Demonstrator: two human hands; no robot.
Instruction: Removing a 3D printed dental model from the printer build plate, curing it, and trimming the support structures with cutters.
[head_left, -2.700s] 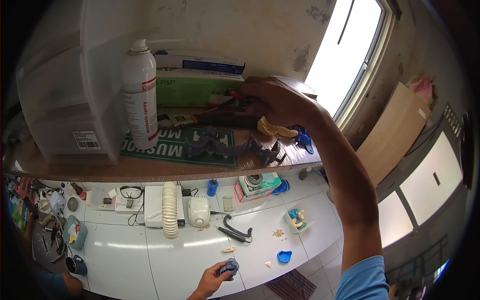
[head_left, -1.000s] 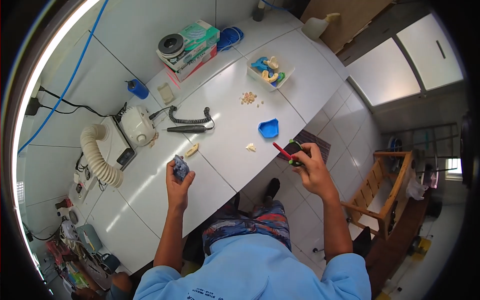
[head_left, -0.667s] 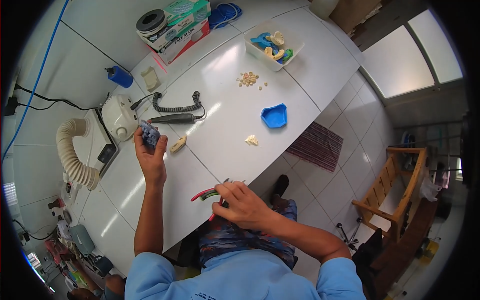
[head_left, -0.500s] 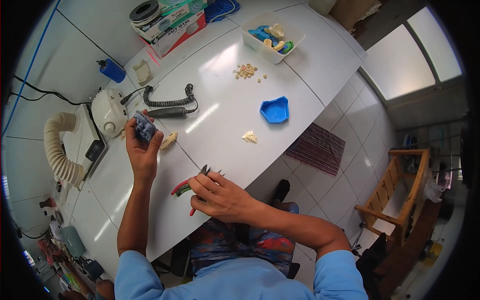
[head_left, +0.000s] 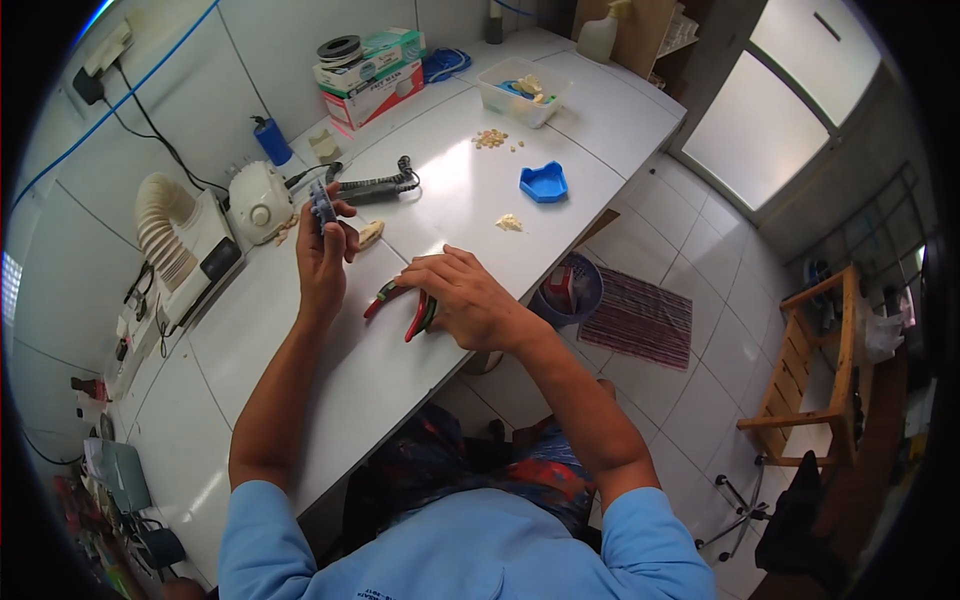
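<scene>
My left hand [head_left: 322,275] is raised above the worktable, its fingers and thumb closed round a blue-grey dental cast [head_left: 321,204] that is seen nearly edge-on. My right hand [head_left: 468,298] curls palm-down over a pair of pliers [head_left: 414,322] with red and green handles. The handles are spread and stick out to the left; the jaws are hidden beneath the fingers. A cream dental cast [head_left: 370,234] lies just right of my left hand. Farther right sit a small heap of cream material [head_left: 509,222] and a blue angular tray [head_left: 530,189].
Behind my left hand lies a black handpiece [head_left: 378,190] with a coiled cord, beside a white machine [head_left: 258,205] and a ribbed hose [head_left: 160,225]. Loose tooth-like pieces [head_left: 490,139] and a translucent tub [head_left: 525,112] are at the back. The table's edge [head_left: 575,240] runs along the right.
The view has shifted. My left hand has turned the blue-grey cast from its broad side to nearly edge-on. My right hand has turned palm-down, and the pliers' jaws are now covered.
</scene>
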